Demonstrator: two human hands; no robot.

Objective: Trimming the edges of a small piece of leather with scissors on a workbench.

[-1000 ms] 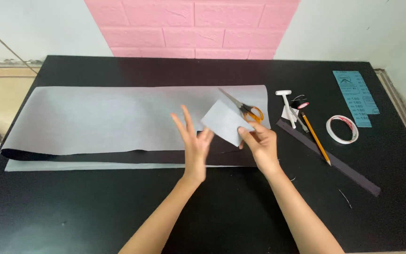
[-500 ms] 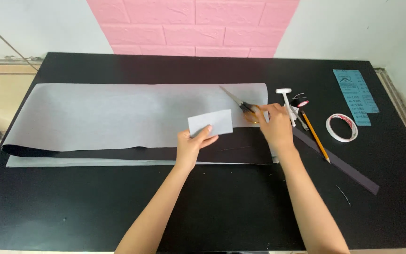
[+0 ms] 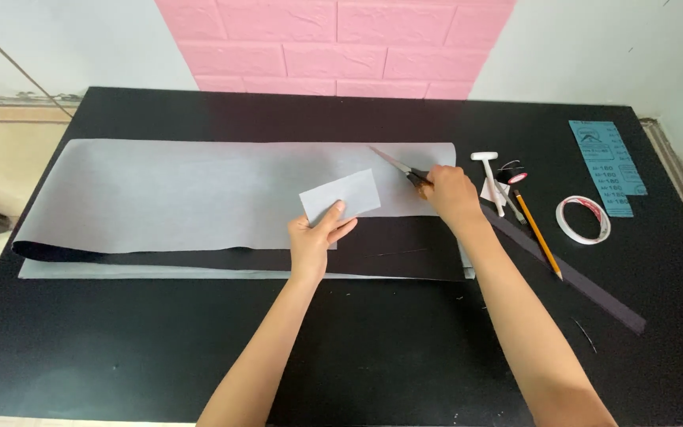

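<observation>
On the black table (image 3: pixel 373 348) a long grey sheet (image 3: pixel 199 190) lies spread from left to right, its near edge folded over a dark underside. My left hand (image 3: pixel 318 241) is over the middle of that sheet, its fingers (image 3: pixel 333 215) pinching the near corner of a small grey card (image 3: pixel 341 196), which is lifted and tilted. My right hand (image 3: pixel 448 194) is to the right of the card, at the right end of the sheet, its fingers closed around the handles of the scissors (image 3: pixel 398 164); the blades point far and left across the sheet. Just right of that hand lie a white T-shaped tool (image 3: pixel 488 178) and a pencil (image 3: pixel 537 233), with a roll of tape (image 3: pixel 583 219) and a blue sheet of sandpaper (image 3: pixel 606 162) further right. A dark strip (image 3: pixel 579 281) runs diagonally under the pencil.
</observation>
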